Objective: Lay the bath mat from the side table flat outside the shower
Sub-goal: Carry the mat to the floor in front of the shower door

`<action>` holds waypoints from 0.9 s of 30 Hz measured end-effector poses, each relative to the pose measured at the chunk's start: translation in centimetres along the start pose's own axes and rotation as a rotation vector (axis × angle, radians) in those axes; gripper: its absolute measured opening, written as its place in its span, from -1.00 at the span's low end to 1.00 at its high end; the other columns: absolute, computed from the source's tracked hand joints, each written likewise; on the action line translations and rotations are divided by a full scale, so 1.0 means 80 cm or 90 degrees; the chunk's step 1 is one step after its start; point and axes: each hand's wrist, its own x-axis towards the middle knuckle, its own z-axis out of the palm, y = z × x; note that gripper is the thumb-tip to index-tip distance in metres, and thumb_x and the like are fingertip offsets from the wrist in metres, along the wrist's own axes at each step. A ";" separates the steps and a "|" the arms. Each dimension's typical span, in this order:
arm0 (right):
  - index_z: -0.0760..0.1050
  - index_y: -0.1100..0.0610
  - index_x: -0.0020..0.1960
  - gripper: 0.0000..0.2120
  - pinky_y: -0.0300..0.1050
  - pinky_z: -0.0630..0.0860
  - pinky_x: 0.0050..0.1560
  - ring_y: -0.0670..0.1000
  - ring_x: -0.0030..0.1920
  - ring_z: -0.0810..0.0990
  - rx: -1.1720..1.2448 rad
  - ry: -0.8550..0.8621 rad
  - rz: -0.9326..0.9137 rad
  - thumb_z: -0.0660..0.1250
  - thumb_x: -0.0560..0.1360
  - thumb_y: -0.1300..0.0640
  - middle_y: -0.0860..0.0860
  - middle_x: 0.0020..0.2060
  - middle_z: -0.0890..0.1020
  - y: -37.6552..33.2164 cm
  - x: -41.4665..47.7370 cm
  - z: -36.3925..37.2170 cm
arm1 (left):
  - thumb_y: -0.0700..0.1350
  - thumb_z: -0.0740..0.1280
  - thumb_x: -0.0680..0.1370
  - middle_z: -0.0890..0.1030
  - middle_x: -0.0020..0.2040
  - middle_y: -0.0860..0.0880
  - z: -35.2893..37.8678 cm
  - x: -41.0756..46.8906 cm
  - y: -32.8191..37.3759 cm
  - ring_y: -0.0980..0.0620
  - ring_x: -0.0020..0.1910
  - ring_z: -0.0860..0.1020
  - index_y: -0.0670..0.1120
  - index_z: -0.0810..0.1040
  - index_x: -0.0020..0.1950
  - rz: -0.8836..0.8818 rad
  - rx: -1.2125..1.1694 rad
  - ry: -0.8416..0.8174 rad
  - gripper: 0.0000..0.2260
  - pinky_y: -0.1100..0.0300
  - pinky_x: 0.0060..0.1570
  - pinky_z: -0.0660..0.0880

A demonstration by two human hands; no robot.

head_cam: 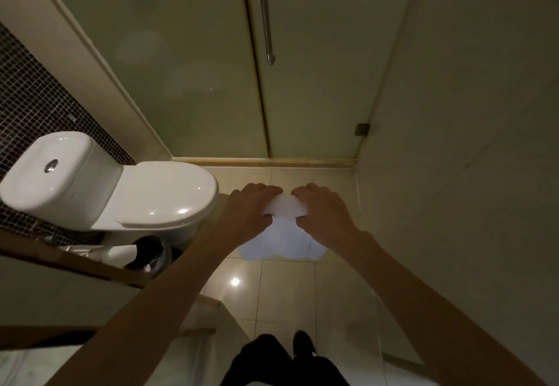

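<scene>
— Presently, on the head view, the only one supplied: your left hand (251, 207) and right hand (325, 214) hold the white, soft cloth bath mat (284, 243) by its upper edge. The knuckles nearly meet, the fingers curl over the fold and the thumbs pinch underneath.
— Where does that put the mat?
— Off the side table, in front of the frosted glass shower door (317, 89), above the pale glossy floor tiles (287, 292) and just right of the white ceramic toilet (151, 198). The lower part hangs spread; the top is doubled between your hands. Whether the bottom hem touches the tiles, I cannot tell.
— So what's left?
— Fetching and carrying I judge done. Outstanding: open the doubled part, lower it, and smooth it flat near the shower's raised sill (266, 161).
</scene>
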 end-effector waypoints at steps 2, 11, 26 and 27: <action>0.46 0.07 0.21 -0.62 -0.01 0.44 -0.03 0.09 -0.06 0.50 0.009 -0.008 -0.002 0.33 0.39 0.15 0.03 0.02 0.54 0.006 0.024 -0.001 | -0.16 0.32 0.42 0.53 0.23 -0.01 -0.003 0.022 -0.009 -0.06 0.20 0.44 0.02 0.41 0.37 -0.008 0.001 0.003 -0.50 0.01 0.12 0.39; 0.46 0.07 0.21 -0.61 -0.02 0.46 -0.01 0.09 -0.05 0.52 0.001 -0.024 0.011 0.35 0.39 0.14 0.03 0.03 0.56 0.025 0.152 0.002 | -0.15 0.32 0.44 0.52 0.25 -0.02 -0.019 0.137 -0.069 -0.06 0.21 0.43 0.02 0.41 0.37 -0.001 -0.001 -0.005 -0.51 0.02 0.12 0.39; 0.47 0.08 0.24 -0.54 -0.06 0.42 0.01 0.13 0.06 0.52 0.033 -0.027 0.041 0.36 0.34 0.15 0.06 0.10 0.55 0.053 0.312 -0.015 | -0.16 0.33 0.34 0.57 0.16 -0.03 -0.047 0.292 -0.142 -0.10 0.13 0.49 0.03 0.48 0.31 0.056 -0.005 0.016 -0.49 0.06 -0.04 0.42; 0.47 0.08 0.26 -0.53 -0.05 0.43 0.02 0.14 0.06 0.52 0.035 -0.028 0.041 0.37 0.35 0.15 0.06 0.10 0.55 0.056 0.320 -0.016 | -0.16 0.33 0.34 0.58 0.15 -0.04 -0.047 0.302 -0.145 -0.11 0.11 0.50 0.02 0.48 0.30 0.061 -0.004 0.017 -0.49 0.06 -0.05 0.43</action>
